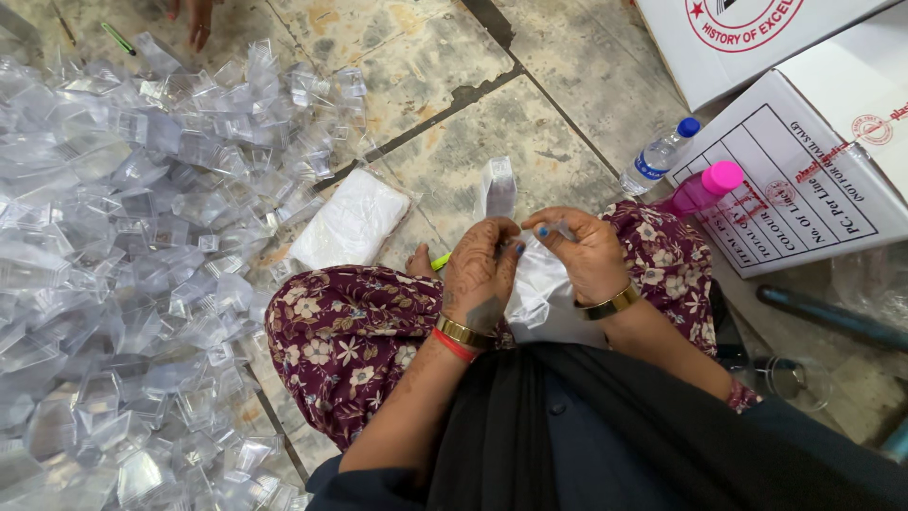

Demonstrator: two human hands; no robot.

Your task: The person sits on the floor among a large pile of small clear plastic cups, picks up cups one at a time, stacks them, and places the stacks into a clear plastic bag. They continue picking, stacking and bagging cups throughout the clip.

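Seated on a stone floor between a heap of clear plastic and cardboard boxes.

The heap of clear plastic pieces [123, 255] fills the left; white boxes [804, 170] stand right, with two bottles [681, 170] beside them. A white packet [352, 220] lies ahead. Over the lap, the left hand [480, 270] and right hand [582, 254] are closed on a plastic bag [539, 289]; the right fingers also pinch a small clear piece [564, 230].

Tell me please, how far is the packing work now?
Done: one filled white packet lies on the floor. In hand: the left hand and right hand hold a white plastic bag on the lap. Left: a big heap of clear plastic pieces beside the knee.
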